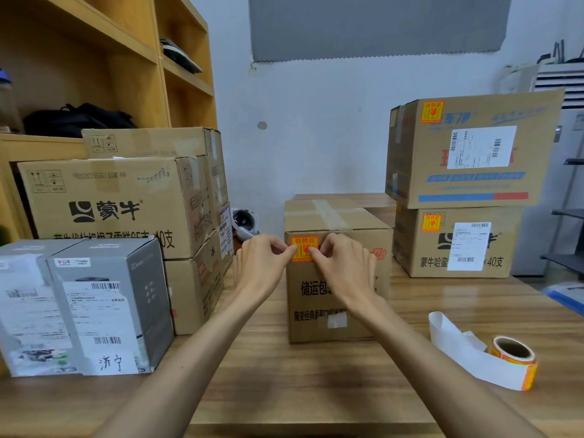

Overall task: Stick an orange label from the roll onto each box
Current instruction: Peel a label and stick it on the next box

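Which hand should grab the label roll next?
Probably right. The label roll lies on the table to the right of the middle box, nearer the right hand. The left hand would have to cross that box. Both pinch the orange label.

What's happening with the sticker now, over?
Left hand, right hand pinching square orange label against middle brown cardboard box. Orange label roll lies on wooden table. Nothing blocking.

Bare tabletop (284, 390) lies open in front of the centre box (316, 330). Grey boxes (104, 311) and stacked cartons (110, 203) wall the left; two labelled cartons (467, 172) block the right rear; the label roll (512, 358) lies near right.
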`<state>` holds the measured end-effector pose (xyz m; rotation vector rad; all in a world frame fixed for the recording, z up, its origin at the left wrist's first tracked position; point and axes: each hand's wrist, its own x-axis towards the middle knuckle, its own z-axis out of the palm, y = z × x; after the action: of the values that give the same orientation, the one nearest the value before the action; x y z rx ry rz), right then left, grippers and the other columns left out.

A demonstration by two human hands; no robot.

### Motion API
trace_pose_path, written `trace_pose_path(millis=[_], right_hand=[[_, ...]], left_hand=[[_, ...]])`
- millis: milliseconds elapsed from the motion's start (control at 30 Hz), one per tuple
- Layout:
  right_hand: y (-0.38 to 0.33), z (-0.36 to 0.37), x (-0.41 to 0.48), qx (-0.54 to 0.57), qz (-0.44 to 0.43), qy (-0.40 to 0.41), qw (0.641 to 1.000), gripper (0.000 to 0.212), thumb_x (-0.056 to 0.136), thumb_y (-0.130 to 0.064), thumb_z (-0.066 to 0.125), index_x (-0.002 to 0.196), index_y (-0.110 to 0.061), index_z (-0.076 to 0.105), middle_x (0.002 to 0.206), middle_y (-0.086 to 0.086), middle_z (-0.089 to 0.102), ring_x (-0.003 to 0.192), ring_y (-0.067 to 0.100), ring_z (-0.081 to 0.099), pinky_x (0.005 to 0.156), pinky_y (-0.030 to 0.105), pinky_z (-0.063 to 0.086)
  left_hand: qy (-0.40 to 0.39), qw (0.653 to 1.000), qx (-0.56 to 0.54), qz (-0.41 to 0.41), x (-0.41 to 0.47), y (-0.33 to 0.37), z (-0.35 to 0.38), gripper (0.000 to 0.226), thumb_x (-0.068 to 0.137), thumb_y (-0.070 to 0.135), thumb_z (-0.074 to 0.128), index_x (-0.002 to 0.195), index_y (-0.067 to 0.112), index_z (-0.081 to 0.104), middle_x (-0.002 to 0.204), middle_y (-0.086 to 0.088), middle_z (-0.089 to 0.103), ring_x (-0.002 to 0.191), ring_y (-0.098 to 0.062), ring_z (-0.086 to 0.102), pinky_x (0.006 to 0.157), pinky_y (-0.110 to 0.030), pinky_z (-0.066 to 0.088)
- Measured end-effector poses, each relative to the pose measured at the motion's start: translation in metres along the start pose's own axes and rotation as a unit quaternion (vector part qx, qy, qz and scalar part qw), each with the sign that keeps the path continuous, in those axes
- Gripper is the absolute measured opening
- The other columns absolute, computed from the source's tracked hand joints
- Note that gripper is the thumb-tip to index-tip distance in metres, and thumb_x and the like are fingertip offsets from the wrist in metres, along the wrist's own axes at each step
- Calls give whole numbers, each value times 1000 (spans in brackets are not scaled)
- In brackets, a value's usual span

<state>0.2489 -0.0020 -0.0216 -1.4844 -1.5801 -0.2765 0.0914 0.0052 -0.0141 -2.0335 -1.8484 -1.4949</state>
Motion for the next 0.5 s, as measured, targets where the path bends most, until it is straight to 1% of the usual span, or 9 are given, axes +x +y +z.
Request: trace_pose_path(millis=[67,133,200,233,267,300,333,400,500], right_hand=[[6,-4,4,-38,-66,46,996,32,89,-44,67,76,-18,55,79,-4,60,71,20,57,56,30,31],[14,-9,12,-55,-131,91,986,30,85,-40,73,80,-16,55,82,0,54,76,19,51,59,31,36],[22,-13,24,-58,-177,81,979,32,83,-44,73,92,-15,62,97,3,57,91,21,51,77,35,42],[26,-15,30,-56,-186,50,980,36,84,-48,70,101,-17,65,105,3,58,99,22,51,87,37,41],[29,-15,35,-47,-187,14,981,40,86,-53,67,108,-19,65,113,1,59,106,20,51,94,37,38],[31,-15,40,-33,-186,-17,982,42,87,-56,64,112,-22,65,117,-1,59,111,19,50,98,36,34],[33,-14,43,-17,-184,-40,982,43,88,-59,61,113,-24,65,118,-3,59,113,17,49,98,34,32],[34,-11,47,11,-179,-64,982,41,88,-61,59,108,-26,64,113,-6,61,109,14,49,93,30,31],[34,-8,49,36,-171,-58,983,38,88,-59,61,102,-24,64,107,-6,60,102,12,45,87,31,32]], left_hand=[[2,1000,4,29,2,-4,-4,25,87,53,71,89,29,65,84,11,67,80,-9,63,64,-31,48],[-17,998,-23,58,7,-9,-9,29,87,51,72,104,31,58,83,9,63,78,-7,60,61,-29,45],[-69,992,-72,74,14,-13,-13,43,88,51,71,126,36,58,88,9,63,85,-7,61,69,-28,49],[-96,988,-86,79,17,-16,-14,48,88,53,70,132,38,58,90,10,62,90,-8,61,77,-32,52],[-117,986,-90,83,21,-17,-13,49,88,56,69,134,40,59,92,11,62,93,-9,61,84,-38,54],[-131,984,-88,85,24,-19,-12,47,88,59,67,131,41,61,93,12,61,95,-10,61,88,-43,54],[-135,983,-90,85,27,-20,-11,45,87,61,66,127,41,63,92,13,61,94,-10,61,88,-46,54],[-127,983,-105,80,32,-21,-8,40,85,64,67,117,40,65,89,13,61,86,-8,60,84,-45,55],[-109,985,-107,82,34,-17,-3,30,84,63,70,101,38,64,84,11,60,77,-4,56,78,-40,51]])
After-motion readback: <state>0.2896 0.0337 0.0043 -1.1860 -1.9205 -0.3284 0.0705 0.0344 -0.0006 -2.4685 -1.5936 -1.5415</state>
